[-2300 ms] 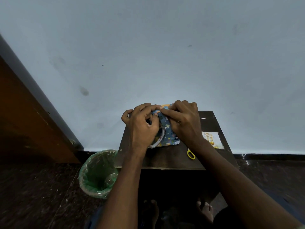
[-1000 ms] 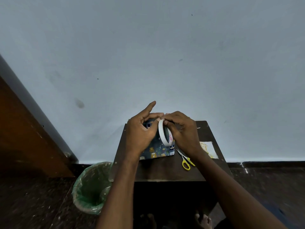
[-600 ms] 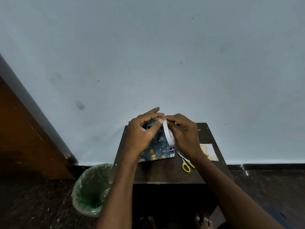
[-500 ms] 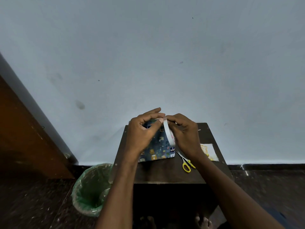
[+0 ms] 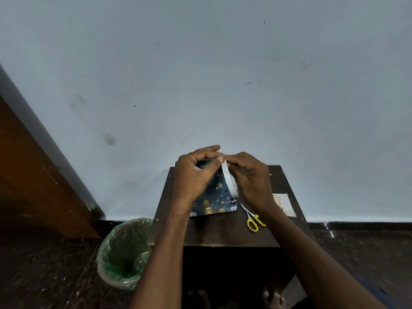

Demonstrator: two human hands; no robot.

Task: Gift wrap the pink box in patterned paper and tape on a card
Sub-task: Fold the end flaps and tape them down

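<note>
One bin (image 5: 124,253) is standing on the dark floor just left of the small dark table (image 5: 223,233), lined with a green plastic bag; whatever may be lying at the bottom is too dim to make out. Up on the table, the box in patterned paper (image 5: 217,200) is sitting toward the back, its blue wrapping dotted with little yellow and white animals, and no pink is showing through. Both hands are meeting above it. Her or his left hand (image 5: 194,179) is curling inward, thumb and forefinger pinching at the top of a white tape roll (image 5: 229,181), the other fingers stretching out above. Opposite, the right hand (image 5: 252,181) is gripping the roll from the other side, fingers bent around its rim, holding it on edge over the box. Yellow-handled scissors (image 5: 252,219) are lying just right of the box, and a pale card (image 5: 284,204) is resting near the table's right edge, partly under the right wrist.
</note>
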